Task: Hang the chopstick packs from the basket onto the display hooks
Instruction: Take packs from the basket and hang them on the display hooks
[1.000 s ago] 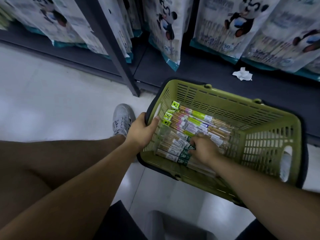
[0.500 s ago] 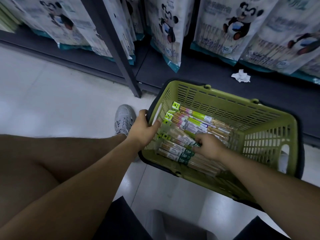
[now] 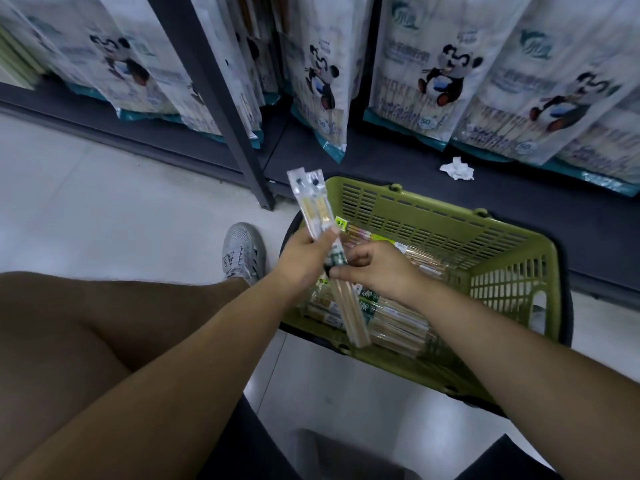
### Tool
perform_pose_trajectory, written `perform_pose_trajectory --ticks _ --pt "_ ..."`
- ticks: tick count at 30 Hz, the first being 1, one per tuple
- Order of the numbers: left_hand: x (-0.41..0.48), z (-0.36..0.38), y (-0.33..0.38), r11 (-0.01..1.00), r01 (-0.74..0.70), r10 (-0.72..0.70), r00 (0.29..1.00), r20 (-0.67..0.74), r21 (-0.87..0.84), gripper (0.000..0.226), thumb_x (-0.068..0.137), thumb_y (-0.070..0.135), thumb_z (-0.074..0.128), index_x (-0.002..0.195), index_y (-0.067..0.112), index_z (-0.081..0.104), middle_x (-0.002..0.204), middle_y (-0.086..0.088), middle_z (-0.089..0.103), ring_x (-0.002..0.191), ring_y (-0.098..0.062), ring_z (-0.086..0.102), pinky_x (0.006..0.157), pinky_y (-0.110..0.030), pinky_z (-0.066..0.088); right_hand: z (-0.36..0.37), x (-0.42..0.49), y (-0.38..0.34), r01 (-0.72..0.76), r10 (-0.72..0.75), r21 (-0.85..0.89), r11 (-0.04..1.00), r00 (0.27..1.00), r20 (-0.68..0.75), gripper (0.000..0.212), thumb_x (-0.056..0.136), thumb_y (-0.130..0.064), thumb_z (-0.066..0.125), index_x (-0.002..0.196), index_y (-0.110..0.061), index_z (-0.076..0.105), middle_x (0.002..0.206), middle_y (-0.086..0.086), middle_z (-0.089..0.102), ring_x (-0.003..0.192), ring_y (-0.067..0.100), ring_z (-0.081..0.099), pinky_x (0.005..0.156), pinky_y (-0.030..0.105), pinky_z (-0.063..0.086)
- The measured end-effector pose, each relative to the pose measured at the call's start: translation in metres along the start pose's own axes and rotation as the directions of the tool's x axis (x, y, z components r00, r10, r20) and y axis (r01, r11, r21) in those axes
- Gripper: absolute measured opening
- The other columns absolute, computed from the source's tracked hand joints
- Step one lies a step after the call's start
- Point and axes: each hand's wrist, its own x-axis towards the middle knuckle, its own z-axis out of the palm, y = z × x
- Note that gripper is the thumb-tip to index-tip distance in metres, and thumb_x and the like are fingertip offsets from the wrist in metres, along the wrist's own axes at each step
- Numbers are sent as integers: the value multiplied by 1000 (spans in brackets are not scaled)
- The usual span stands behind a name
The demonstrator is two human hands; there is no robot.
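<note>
The left hand (image 3: 301, 258) grasps two chopstick packs (image 3: 313, 206) around their middle, hanging holes uppermost, above the left end of the basket (image 3: 519, 237). The right hand (image 3: 381, 271) pinches the same packs just below, between thumb and forefinger. The remaining packs (image 3: 391, 317) lie flat in the basket's near-left corner.

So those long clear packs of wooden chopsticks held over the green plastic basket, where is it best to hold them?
Around the middle, coming in from the long sides, as the left hand and right hand do. The long clear packs of wooden chopsticks are slim and stand nearly upright, and their punched top tabs probably need to stay free for hanging.
</note>
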Motion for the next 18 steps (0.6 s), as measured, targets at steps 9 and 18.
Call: perform_pose_trajectory --ticks 9,18 --pt "13 -48 12 997 5 -18 982 -189 -71 35 106 38 53 109 3 52 69 -6 69 49 -19 58 48 -30 52 -13 10 95 -244 195 -510 825 970 -148 29 95 -27 70 121 -14 67 111 6 68 103 26 65 80 30 48" --pt "15 -41 1 999 24 -31 984 -174 -45 24 106 26 52 105 3 51 72 -18 63 46 -22 57 46 -29 51 4 27 114 -179 148 -737 652 983 -107 36 93 -36 71 122 -16 60 124 10 59 110 30 58 84 36 50"
